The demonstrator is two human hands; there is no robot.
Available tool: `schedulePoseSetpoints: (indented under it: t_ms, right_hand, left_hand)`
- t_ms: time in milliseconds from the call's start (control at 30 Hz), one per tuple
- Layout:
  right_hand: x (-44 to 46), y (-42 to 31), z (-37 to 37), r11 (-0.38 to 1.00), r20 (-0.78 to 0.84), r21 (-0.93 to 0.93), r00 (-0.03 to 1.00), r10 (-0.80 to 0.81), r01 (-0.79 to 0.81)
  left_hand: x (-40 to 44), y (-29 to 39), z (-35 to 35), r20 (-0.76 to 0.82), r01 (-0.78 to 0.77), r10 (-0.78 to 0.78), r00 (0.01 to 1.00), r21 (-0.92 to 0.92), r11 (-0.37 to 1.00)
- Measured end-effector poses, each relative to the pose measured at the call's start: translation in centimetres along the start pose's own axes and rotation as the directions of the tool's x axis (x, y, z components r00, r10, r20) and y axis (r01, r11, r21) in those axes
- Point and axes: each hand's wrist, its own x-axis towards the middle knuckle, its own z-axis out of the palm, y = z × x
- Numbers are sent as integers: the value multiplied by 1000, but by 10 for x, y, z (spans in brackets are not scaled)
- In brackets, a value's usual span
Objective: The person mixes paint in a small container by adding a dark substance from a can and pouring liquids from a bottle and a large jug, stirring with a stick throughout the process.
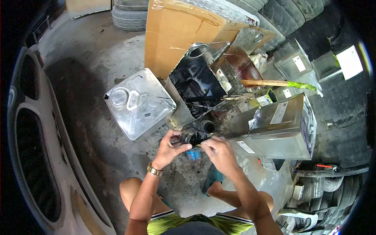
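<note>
My left hand [170, 149] is wrapped round the side of a clear plastic cup-like container [187, 137] with black stuff in it, held tilted above the floor. Fingers pinched, my right hand [219, 152] is at the container's right side. A small pale bit shows at its fingertips, too blurred to name. Below the container is a small blue object [193, 154], partly hidden. Just beyond stands a round dark container [207, 126]. Farther off, a cut-open metal tin [178, 109] is coated black inside, with black-smeared sticks [239, 96] lying across its edge.
To the left stands a closed square metal tin [149, 103]. More tins [270, 133] are at the right, with a green-tipped wooden stick [270, 83] across them. Cardboard [168, 35] and tires [129, 15] stand behind. A grey car panel [58, 137] lines the left.
</note>
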Motion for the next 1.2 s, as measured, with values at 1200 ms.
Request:
schedulePoseSetpoints:
  t_ms: [1200]
  right_hand:
    - [-20, -2, -24, 953, -4, -252, 985, -174, 167]
  left_hand:
    - [-1, -4, -1, -36, -13, 15, 999, 69, 998]
